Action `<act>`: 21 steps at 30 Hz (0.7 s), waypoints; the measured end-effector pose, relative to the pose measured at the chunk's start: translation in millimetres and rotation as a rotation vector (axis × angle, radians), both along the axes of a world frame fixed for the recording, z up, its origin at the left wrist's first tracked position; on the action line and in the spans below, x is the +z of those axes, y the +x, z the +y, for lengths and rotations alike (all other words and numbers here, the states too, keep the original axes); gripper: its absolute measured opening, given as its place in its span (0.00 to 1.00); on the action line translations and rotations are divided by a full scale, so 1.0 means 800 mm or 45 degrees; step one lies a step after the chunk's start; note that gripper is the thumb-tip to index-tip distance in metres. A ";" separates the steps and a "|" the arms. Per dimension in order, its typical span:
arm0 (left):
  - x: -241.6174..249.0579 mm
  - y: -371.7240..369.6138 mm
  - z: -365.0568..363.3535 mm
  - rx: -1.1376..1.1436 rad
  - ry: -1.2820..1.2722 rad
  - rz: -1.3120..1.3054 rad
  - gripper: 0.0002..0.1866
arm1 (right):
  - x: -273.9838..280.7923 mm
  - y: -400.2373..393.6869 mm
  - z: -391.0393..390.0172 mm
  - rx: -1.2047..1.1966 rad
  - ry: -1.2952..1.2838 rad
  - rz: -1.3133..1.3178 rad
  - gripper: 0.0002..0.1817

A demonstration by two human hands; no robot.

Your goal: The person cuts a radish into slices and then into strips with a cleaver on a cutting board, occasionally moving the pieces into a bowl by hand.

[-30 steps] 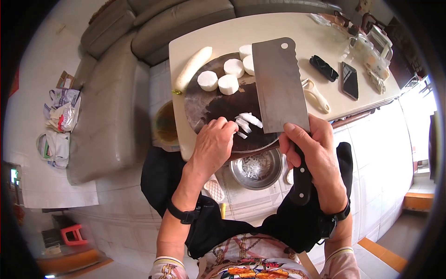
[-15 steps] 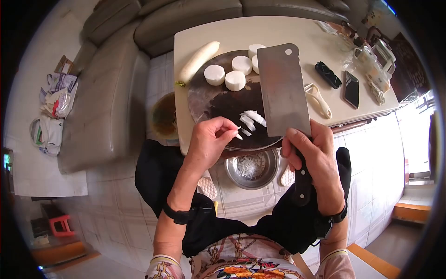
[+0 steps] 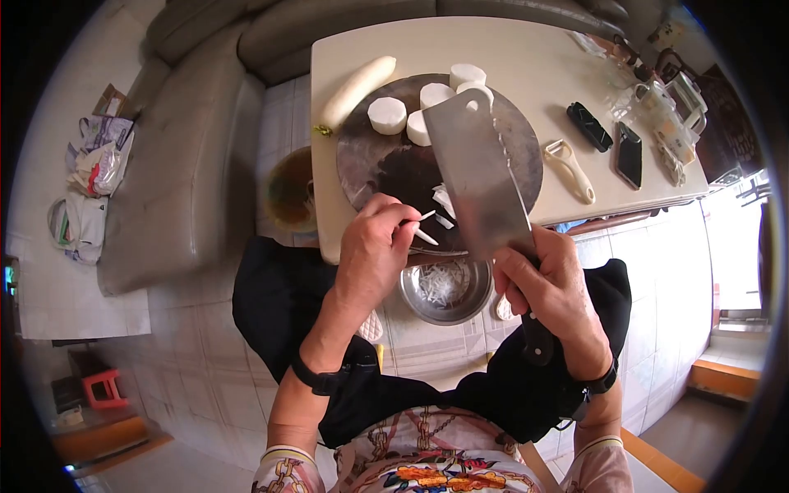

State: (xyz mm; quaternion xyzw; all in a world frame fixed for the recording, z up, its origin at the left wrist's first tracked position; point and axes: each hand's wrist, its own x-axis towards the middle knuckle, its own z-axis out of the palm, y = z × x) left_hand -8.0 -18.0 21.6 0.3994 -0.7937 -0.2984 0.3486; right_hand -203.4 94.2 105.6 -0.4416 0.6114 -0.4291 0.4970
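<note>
My left hand [image 3: 371, 248] pinches thin white radish strips [image 3: 425, 236] near the front edge of a round dark chopping board [image 3: 522, 140]. In my right hand [image 3: 555, 287] is the black handle of a broad cleaver [image 3: 477, 168], its blade tilted above the board and partly hiding what lies behind. Cut radish pieces [image 3: 443, 201] lie on the board between the left fingers and the blade. Farther back stand several thick white radish chunks [image 3: 387, 116], some partly covered by the cleaver. A metal bowl [image 3: 411, 303] with radish shreds [image 3: 444, 284] sits below the table edge.
A whole white radish [image 3: 359, 90] rests left of the board on the cream table [image 3: 370, 43]. To the right lie a peeler [image 3: 571, 170], a black case-like object [image 3: 589, 126], a phone [image 3: 629, 155] and plastic bags. A grey sofa [image 3: 177, 164] borders the left side.
The cleaver has turned and its blade has tilted, its top swinging left. My left hand has moved slightly right and up, with the strips showing more. The view has shifted a little.
</note>
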 end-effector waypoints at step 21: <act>-0.003 -0.015 -0.020 -0.179 -0.381 -0.214 0.07 | -0.013 -0.011 0.008 -0.002 -0.143 0.173 0.13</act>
